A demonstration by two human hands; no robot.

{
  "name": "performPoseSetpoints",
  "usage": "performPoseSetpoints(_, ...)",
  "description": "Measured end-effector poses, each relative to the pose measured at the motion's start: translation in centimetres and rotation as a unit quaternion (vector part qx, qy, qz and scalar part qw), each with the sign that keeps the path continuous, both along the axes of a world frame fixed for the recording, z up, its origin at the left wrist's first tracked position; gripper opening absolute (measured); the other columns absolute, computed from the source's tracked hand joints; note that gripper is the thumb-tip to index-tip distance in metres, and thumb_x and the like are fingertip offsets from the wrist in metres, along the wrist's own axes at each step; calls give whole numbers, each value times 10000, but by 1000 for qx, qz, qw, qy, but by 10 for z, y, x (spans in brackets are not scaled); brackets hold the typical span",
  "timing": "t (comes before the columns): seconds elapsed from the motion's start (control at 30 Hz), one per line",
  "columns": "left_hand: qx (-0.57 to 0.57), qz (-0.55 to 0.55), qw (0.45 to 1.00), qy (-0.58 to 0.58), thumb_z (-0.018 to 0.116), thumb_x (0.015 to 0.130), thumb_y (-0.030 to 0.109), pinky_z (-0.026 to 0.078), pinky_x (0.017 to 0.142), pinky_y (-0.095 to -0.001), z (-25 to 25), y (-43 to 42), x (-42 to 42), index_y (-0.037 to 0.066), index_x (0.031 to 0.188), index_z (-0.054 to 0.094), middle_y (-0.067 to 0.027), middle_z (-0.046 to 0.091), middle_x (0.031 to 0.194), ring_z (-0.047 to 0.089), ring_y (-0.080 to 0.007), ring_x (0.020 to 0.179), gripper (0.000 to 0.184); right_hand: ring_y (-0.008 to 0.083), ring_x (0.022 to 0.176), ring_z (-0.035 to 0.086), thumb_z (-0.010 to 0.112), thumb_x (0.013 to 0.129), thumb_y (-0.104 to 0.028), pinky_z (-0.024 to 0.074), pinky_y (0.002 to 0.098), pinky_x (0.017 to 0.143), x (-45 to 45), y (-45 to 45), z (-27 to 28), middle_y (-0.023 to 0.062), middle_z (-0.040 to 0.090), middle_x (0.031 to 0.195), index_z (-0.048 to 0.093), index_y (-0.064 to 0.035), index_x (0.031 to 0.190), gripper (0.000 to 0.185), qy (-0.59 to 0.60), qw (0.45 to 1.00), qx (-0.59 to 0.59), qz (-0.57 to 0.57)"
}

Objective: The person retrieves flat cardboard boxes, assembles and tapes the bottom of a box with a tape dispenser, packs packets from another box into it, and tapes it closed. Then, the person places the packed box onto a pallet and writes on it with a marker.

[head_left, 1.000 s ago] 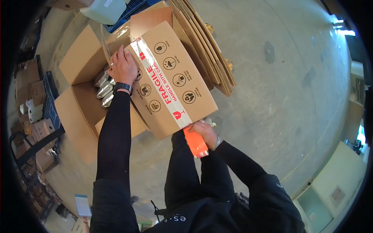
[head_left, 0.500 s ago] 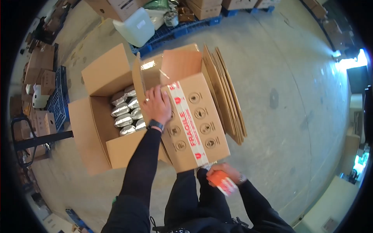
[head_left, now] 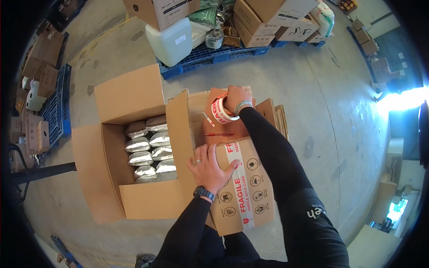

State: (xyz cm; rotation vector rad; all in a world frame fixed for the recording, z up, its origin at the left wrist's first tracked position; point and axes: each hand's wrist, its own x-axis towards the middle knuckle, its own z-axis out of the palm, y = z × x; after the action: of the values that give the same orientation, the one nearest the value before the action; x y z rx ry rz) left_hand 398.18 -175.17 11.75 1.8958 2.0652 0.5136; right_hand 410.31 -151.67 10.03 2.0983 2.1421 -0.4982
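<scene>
A person's right hand [head_left: 238, 99] grips a roll of red-and-white tape [head_left: 222, 109] just above the centre of the frame, while the left hand [head_left: 211, 167], fingers spread and grasping nothing, rests on a carton [head_left: 257, 190] banded with "FRAGILE" tape, lower centre. At left of centre, silver pouches [head_left: 149, 149] sit in rows inside an open box [head_left: 111, 163]. A blue pallet [head_left: 214, 56] bearing more boxes [head_left: 254, 24] spans the upper centre.

brown box [head_left: 266, 187], black round icons [head_left: 255, 180], red-on-white lettered tape strip [head_left: 243, 196], red-and-white tape roll [head_left: 218, 110], silver pouches [head_left: 140, 158], black sleeves [head_left: 272, 143], blue pallet [head_left: 214, 54], whitish jug [head_left: 172, 44], grey floor [head_left: 321, 134]
</scene>
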Motion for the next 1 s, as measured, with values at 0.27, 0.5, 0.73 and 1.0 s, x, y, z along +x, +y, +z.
performPoseSetpoints(0.27, -7, -3, 999, -33, 677, 739, 725, 297, 954, -584, -4, 0, -5, 119, 1251, 553, -83, 544, 1241, 459, -271, 1246, 804, 320, 1111, 682, 815, 757, -409, 558, 397, 927, -1, 25, -70, 129, 706, 1194, 680, -94, 1204, 564, -123, 960, -77, -241)
performPoseSetpoints(0.5, -15, -7, 999, -42, 704, 726, 696, 296, 967, -575, -2, 2, -5, 118, 1261, 551, -80, 550, 1234, 459, -271, 1247, 802, 340, 1184, 615, 790, 744, -555, 506, 439, 969, 24, -11, -17, 187, 652, 1233, 615, -23, 1241, 748, 42, 992, 4, -118)
performPoseSetpoints(0.73, -29, -3, 999, -27, 706, 739, 635, 288, 997, -610, 0, 1, -2, 112, 1267, 536, -95, 522, 1290, 442, -278, 1280, 763, 123, 699, 405, 711, 923, -174, 388, 292, 611, 73, -314, 115, 26, 431, 799, 489, -8, 993, 286, 247, 896, 196, -312)
performPoseSetpoints(1.0, -3, -144, 990, 10, 697, 788, 559, 297, 1079, -599, 2, 26, 3, 75, 1330, 527, -145, 581, 1345, 484, -345, 1308, 746, 291, 1159, 531, 643, 902, -604, 449, 471, 1008, 88, -496, 56, 131, 504, 1298, 370, -106, 1443, 784, 575, 366, -181, -709)
